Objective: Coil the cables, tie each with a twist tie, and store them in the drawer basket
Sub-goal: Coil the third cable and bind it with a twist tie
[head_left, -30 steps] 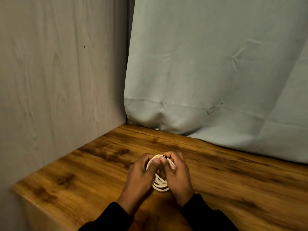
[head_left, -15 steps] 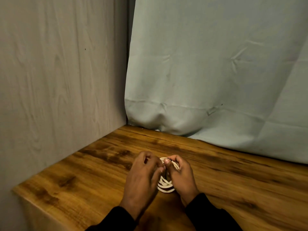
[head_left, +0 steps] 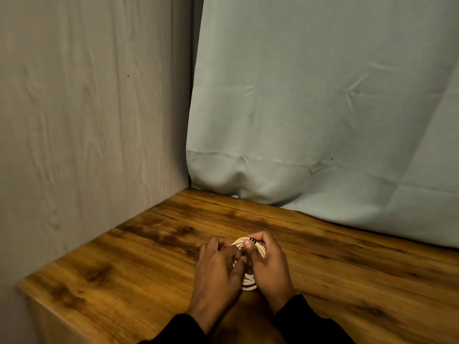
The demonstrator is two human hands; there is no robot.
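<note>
Sleeves: two dark sleeves [head_left: 178, 328] enter from the lower edge of the view, one on each forearm, ending at the wrists.
Left hand: the left hand [head_left: 218, 266] lies back-up over the left half of the coil, fingers curled inward onto the loops; the fingertips are hidden under the hand, so the exact hold cannot be told beyond that it grips the bundle.
Right hand: the right hand [head_left: 269, 263] is set close against the left, its fingers bent over the upper right of the coil, the thumb pressed down on the top of the loops beside a small dark piece.
Hands together: both hands meet over the coil and clamp it between them; they touch or nearly touch at the knuckles.
Cable: a coiled white cable [head_left: 248, 281] is held between the two hands, just above or on the tabletop; which of the two cannot be told. Several loops show below the hands and an arc shows above them.
Dark piece: a small dark item [head_left: 252, 240] sits on the top arc of the coil at the right thumb; too small to tell whether it is a tie or a plug.
Table: a wooden tabletop [head_left: 360, 281] with dark grain patches bears the work; its left corner edge is in view.
Left wall: a pale wood-grain panel [head_left: 87, 120] stands along the left side of the table.
Back: a light blue-green curtain [head_left: 323, 108] hangs behind the table, its hem resting on the far edge.
</note>
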